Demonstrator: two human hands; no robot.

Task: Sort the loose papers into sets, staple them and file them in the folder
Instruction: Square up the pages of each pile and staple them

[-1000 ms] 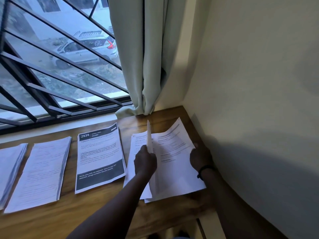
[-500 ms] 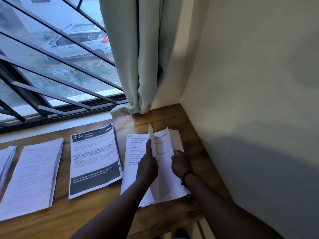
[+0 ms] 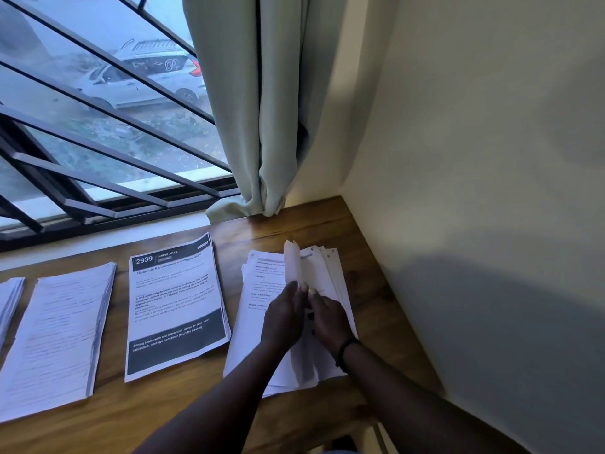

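Left hand [image 3: 284, 317] pinches a sheet [image 3: 292, 265] lifted on edge above the loose stack of papers [image 3: 262, 322] lying near the table's [image 3: 334, 224] right edge, by the wall corner. Right hand [image 3: 329, 319] rests on the stack just beside the left, fingers curled, apparently gripping the top pages, though the contact is hard to make out. Left of this stack, three more piles lie in a row along the table: a dark-banded printed set [image 3: 176, 306], a white set [image 3: 59, 339], and another [image 3: 9, 299] at the left edge.
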